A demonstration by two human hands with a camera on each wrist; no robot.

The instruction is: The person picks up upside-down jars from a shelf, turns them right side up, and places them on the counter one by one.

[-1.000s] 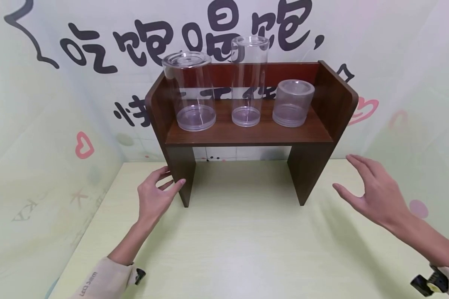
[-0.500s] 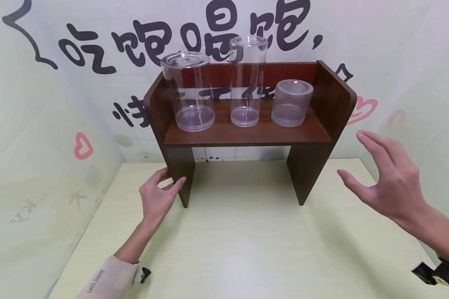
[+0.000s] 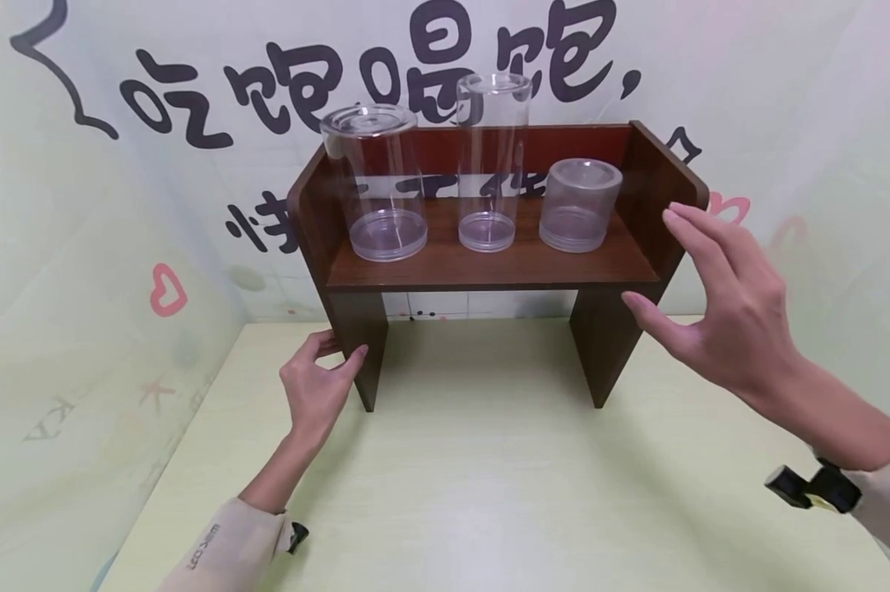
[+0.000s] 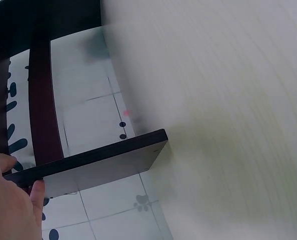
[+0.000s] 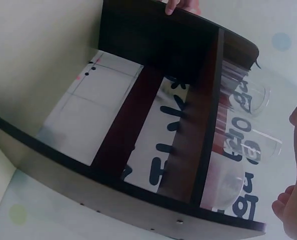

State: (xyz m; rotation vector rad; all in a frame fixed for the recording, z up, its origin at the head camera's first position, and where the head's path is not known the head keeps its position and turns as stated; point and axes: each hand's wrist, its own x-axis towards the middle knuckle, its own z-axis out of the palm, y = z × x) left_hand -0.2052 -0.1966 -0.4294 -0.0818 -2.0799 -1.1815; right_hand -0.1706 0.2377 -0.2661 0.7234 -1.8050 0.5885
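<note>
A dark brown wooden desk shelf (image 3: 445, 271) stands on the table. My left hand (image 3: 315, 390) pinches the lower part of its left side panel (image 4: 98, 157), thumb on one face and fingers on the other. On the shelf board are a wide tall clear jar (image 3: 382, 181), a narrow tall clear jar (image 3: 492, 164) and a short clear jar (image 3: 580, 205), all upright. My right hand (image 3: 741, 308) is raised by the shelf's right side, thumb and fingers spread with nothing between them. In the right wrist view, my right hand (image 5: 294, 190) shows only partly, near the jar tops.
The pale table (image 3: 475, 485) spreads out in front of and beneath the shelf. Behind it hangs a white backdrop (image 3: 193, 181) with large dark lettering, and printed panels flank both sides. Open space lies under the shelf board, between the two side panels.
My right hand has risen from beside the shelf's lower right, first outward, then back left to overlap the right side panel. My left hand keeps its grip, and the shelf and jars stay put.
</note>
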